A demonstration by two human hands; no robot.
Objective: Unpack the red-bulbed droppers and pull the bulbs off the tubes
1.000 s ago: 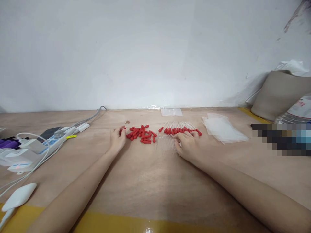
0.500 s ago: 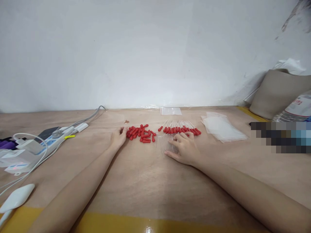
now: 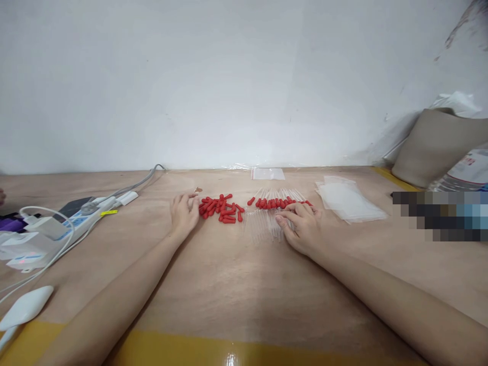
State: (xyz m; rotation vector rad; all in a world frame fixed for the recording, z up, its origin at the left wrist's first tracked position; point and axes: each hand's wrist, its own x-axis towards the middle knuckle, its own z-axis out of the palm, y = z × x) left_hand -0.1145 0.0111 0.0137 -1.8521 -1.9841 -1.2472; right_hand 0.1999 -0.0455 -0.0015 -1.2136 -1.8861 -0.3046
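Observation:
A loose pile of small red rubber caps lies on the wooden table. My left hand rests just left of the pile, its fingers curled toward the nearest caps; what they pinch, if anything, is hidden. Right of the pile lies a row of clear tubes fitted with red caps. In front of that row is a bunch of bare clear tubes. My right hand lies at the right end of the bare tubes, fingers bent and closed on one of them.
A stack of clear plastic bags lies to the right, and a single bag lies by the wall. At the left are a power strip with cables and a white object. A beige bag stands at the far right.
My right hand has shifted right along the bare tubes and curled its fingers onto them. My left hand has drawn back slightly from the red caps.

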